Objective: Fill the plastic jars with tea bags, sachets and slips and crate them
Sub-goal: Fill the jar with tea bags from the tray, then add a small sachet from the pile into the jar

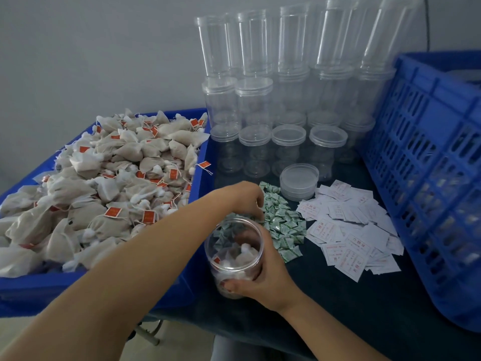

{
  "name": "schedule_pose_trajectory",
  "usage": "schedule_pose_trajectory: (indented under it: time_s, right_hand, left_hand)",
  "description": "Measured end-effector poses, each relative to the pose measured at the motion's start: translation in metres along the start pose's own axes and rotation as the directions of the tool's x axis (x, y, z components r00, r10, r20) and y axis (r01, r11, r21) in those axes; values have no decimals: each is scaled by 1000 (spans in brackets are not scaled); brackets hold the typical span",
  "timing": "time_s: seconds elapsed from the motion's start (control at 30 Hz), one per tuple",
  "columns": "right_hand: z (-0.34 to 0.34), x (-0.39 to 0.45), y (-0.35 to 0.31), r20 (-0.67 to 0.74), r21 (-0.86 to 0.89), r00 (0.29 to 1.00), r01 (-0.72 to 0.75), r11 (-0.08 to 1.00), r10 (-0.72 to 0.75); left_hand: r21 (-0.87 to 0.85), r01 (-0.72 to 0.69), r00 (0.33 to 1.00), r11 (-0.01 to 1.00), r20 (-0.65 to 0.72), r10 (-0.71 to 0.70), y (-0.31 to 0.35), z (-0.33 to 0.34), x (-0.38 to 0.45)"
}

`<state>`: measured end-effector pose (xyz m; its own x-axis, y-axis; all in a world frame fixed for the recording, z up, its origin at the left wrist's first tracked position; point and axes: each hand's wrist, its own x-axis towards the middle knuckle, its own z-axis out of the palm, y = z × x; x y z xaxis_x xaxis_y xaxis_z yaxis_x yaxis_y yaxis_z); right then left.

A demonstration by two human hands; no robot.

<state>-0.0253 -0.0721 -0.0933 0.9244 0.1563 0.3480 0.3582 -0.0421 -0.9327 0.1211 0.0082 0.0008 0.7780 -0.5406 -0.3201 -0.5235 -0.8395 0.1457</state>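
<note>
Head view: right hand (263,277) wraps open plastic jar (234,256), tea bags inside, jar near table's front edge. Left hand (244,199) just beyond jar rim, fingers curled down onto green sachets (281,225); what they pinch unclear. White slips (348,230) right of sachets, red print unreadable. Blue tub (200,162) crowds left, blue crate (426,162) right.

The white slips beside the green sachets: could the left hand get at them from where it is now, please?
Probably yes. The left hand is at the green sachets, and the white slips lie loose just beyond on the table with nothing between. The right hand grips the open jar, nearer the person.
</note>
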Motion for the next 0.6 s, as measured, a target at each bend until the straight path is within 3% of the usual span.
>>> schedule_pose_trajectory:
  time_s: [0.47, 0.6]
  right_hand:
    - [0, 1, 2, -2, -9, 1000, 6, 1000, -6]
    - [1, 0, 4, -6, -5, 1000, 4, 1000, -4]
  left_hand:
    - [-121, -26, 1000, 992, 11, 28, 0, 12, 6]
    - [-62, -30, 998, 998, 47, 33, 0, 15, 8]
